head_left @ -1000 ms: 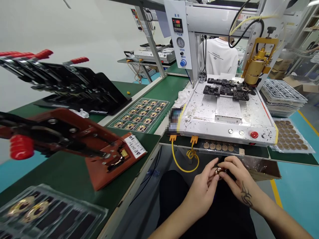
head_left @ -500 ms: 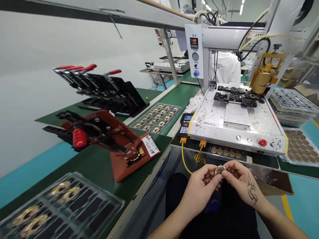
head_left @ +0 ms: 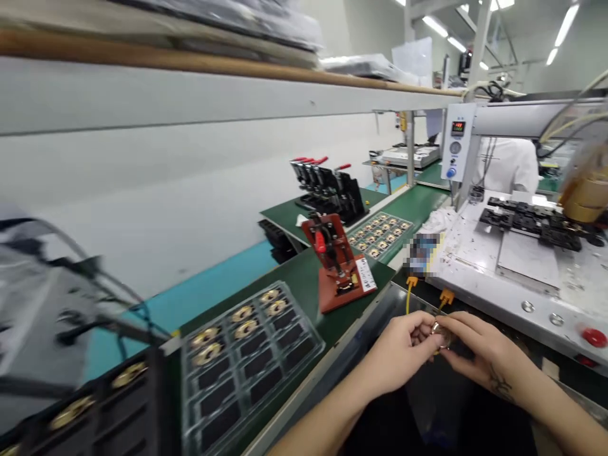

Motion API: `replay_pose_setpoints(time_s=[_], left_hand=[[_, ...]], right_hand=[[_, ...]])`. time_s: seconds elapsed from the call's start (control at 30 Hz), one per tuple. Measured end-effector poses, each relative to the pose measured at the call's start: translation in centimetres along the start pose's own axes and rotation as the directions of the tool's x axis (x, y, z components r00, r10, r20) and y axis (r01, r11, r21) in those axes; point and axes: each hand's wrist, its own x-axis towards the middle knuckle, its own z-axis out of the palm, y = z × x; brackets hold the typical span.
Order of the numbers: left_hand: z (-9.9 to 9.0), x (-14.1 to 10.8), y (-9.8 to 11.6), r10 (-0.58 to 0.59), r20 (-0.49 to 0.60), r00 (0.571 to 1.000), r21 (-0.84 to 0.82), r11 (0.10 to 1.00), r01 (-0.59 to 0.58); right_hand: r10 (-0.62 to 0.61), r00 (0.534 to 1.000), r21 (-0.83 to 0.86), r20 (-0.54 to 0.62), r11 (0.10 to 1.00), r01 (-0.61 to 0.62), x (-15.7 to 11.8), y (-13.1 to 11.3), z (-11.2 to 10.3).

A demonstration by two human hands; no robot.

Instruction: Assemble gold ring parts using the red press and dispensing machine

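My left hand (head_left: 401,347) pinches a small round metal part like a watch case (head_left: 443,334) between thumb and fingers, above my lap. From the other side, my right hand (head_left: 489,351) has its fingers closed around the same part, covering some of it. The rim looks shiny; finer detail is blurred. Left of my hands, a clear plastic tray (head_left: 311,339) holds several gold-coloured round parts in its far and left pockets. Behind it stands a red clamp fixture (head_left: 327,296) with a red handle and a white label.
A white bench machine (head_left: 479,278) with buttons stands at the right. Farther back are a second tray of round parts (head_left: 380,234) and black clamps with red handles (head_left: 327,187). A dark tray (head_left: 156,405) is at lower left. A shelf (head_left: 237,95) crosses above. A person in white (head_left: 515,161) is behind the machine.
The view has swung left, so the fixture, trays and machine appear farther right, and the dark tray at lower left has come into view. Both hands still hold the round part.
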Motion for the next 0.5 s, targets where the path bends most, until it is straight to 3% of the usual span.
replay_pose_setpoints(time_s=[0.07,0.1,0.13,0.17,0.2,0.23,0.3,0.37,0.43,0.5], left_hand=[[-3.1,0.0,1.4,0.140,-0.171,0.975,0.154,0.981,-0.114],[-5.2,0.1,2.1,0.273,-0.289,0.917,0.287,0.939,-0.189],[-7.4,0.3,2.8,0.437,-0.386,0.812,0.443,0.860,-0.252],[-9.7,0.5,3.4,0.595,-0.416,0.688,0.593,0.751,-0.292],[-12.0,0.8,3.8,0.722,-0.363,0.589,0.713,0.623,-0.323],[-14.1,1.2,4.1,0.801,-0.262,0.539,0.799,0.493,-0.345],[-17.4,1.9,4.3,0.824,-0.016,0.566,0.873,0.288,-0.393],[-19.2,2.6,4.5,0.787,0.114,0.607,0.878,0.207,-0.433],[-20.0,3.3,5.4,0.800,0.036,0.599,0.869,0.270,-0.414],[-20.9,4.4,7.2,0.814,-0.192,0.548,0.816,0.443,-0.371]], right_hand=[[0.007,0.998,0.069,-0.055,0.998,-0.003,1.7,0.4,0.3],[0.023,0.997,0.099,-0.079,0.995,-0.015,2.5,0.6,0.4],[0.038,0.994,0.121,-0.098,0.992,-0.026,3.2,0.8,0.4],[0.050,0.992,0.136,-0.113,0.990,-0.035,3.9,0.9,0.3],[0.057,0.991,0.144,-0.123,0.989,-0.039,4.4,1.1,0.3],[0.063,0.990,0.148,-0.130,0.988,-0.044,4.8,1.2,0.2],[0.079,0.986,0.154,-0.148,0.987,-0.056,5.4,1.3,0.0],[0.093,0.983,0.167,-0.158,0.984,-0.066,5.8,1.3,0.0],[0.113,0.982,0.185,-0.153,0.979,-0.083,6.6,1.4,0.4],[0.131,0.980,0.206,-0.146,0.973,-0.100,8.0,1.5,1.2]])
